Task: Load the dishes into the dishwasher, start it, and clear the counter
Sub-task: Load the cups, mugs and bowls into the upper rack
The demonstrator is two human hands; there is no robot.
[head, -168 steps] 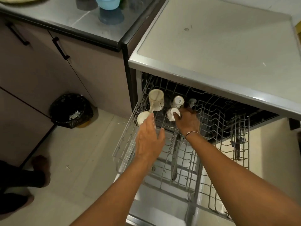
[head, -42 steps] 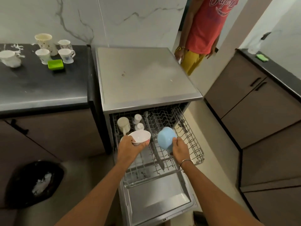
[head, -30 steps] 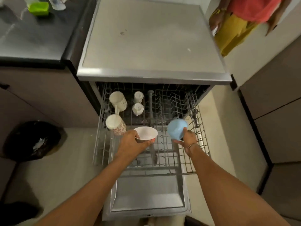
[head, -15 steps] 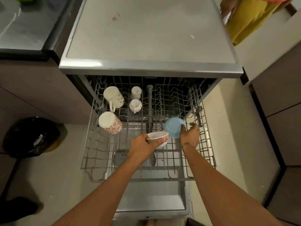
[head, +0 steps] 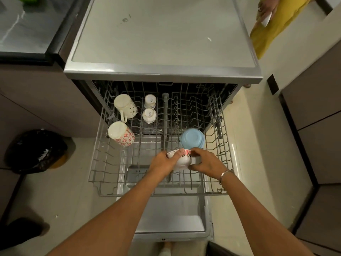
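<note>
Step (judged): seating the floral bowl (head: pixel 181 160) in the upper rack (head: pixel 217 193).
Bowl position: held over the rack's middle-right, just in front of the blue bowl (head: pixel 191 139), which sits tilted on the tines; contact between the two not discernible.
Left hand (head: pixel 162 163): fingers (head: pixel 177 154) curled round the bowl's left wall and rim.
Right hand (head: pixel 207 162): fingers (head: pixel 196 151) pinch the right rim.
Handling: looks ceramic, so stiff and chippable, glaze likely slick, modest weight. Hold by rim and wall; lower between the tines, don't drop.
Rack, left side: red-flowered mug (head: pixel 120 133), base up.
</note>
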